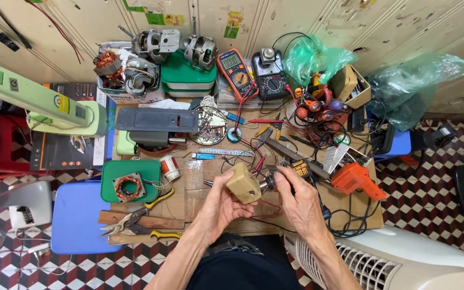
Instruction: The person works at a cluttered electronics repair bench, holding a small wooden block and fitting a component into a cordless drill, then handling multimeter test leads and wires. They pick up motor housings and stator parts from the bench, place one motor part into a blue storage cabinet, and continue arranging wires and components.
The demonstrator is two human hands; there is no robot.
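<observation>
My left hand (222, 202) grips a small beige boxy part (243, 182) and holds it above the wooden workbench (200, 201). My right hand (296, 200) pinches the dark metal end (270, 181) sticking out of that part's right side. Red wires (253, 161) run from the area behind the part toward the meters. Both forearms come up from the bottom of the view.
Around the bench lie an orange soldering gun (356, 179), two multimeters (237, 72), tin snips with yellow handles (130, 225), a green lid holding a copper coil (130, 185), motor parts (151, 53), green plastic bags (318, 56) and a blue stool (76, 217). A white fan casing (404, 258) sits bottom right.
</observation>
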